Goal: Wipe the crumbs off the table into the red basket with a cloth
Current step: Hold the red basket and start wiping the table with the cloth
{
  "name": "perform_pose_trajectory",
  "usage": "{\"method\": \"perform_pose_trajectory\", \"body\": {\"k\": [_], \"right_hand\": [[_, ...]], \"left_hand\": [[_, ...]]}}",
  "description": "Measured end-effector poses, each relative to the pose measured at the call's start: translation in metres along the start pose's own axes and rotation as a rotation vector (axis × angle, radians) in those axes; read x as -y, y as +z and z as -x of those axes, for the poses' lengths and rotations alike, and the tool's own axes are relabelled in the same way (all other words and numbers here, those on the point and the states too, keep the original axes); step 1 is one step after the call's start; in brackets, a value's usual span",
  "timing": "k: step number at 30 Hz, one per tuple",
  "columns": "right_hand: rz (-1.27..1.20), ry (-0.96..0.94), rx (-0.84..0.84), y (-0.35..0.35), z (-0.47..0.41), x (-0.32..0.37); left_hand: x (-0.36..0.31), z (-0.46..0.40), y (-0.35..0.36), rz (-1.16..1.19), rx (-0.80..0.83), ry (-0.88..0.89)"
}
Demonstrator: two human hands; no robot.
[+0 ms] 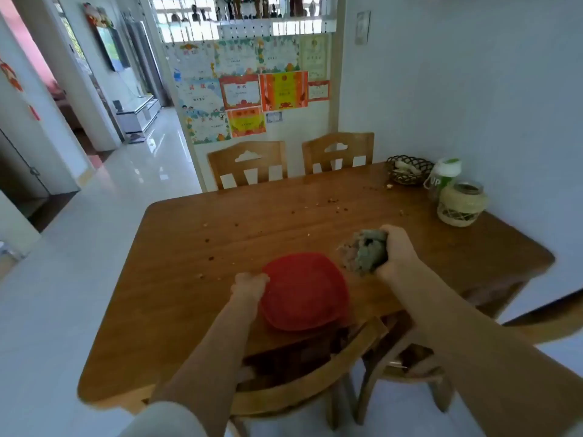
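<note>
Nearest me, her left hand (249,287) pinches the basket (304,291) rim, steadying it as a catcher. Beside it, the right hand (396,252) clutches the bunched cloth (367,250), crumbs (332,200) lying beyond on the table (189,247).

Smooth, slightly glossy wooden table (220,247), matt red plastic basket (304,291), rough grey-green cloth (367,252)

White walls (473,89), glossy pale floor (126,190)

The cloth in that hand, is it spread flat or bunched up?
Bunched up. The cloth is a crumpled grey-green wad gripped in the right hand, beside the red basket, not laid flat on the table.
</note>
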State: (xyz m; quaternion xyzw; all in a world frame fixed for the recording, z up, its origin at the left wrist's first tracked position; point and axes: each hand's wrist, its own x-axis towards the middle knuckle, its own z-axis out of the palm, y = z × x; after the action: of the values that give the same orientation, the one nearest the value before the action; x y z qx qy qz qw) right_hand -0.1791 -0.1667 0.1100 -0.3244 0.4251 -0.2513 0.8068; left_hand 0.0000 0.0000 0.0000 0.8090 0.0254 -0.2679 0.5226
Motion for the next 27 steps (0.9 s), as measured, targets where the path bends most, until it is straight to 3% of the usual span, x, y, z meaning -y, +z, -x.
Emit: {"method": "perform_pose_trajectory", "body": {"k": [6,15,21,27], "right_hand": [[0.094,0.002,-0.072,-0.017,-0.034,0.010],[0.043,0.014,-0.079,-0.060,-0.116,0.055],[-0.113,0.137,-0.071,-0.073,-0.174,0.086],[-0.021,0.114,-0.121,-0.097,-0.220,0.127]], "left_hand": [[0.033,-0.018,0.021,-0.091,0.032,-0.154],[0.057,-0.064,0.043,-0.234,0.010,-0.102],[0.003,-0.079,0.085,-0.170,-0.043,-0.063],[-0.049,-0.088,0.165,0.024,-0.054,0.038]]}}
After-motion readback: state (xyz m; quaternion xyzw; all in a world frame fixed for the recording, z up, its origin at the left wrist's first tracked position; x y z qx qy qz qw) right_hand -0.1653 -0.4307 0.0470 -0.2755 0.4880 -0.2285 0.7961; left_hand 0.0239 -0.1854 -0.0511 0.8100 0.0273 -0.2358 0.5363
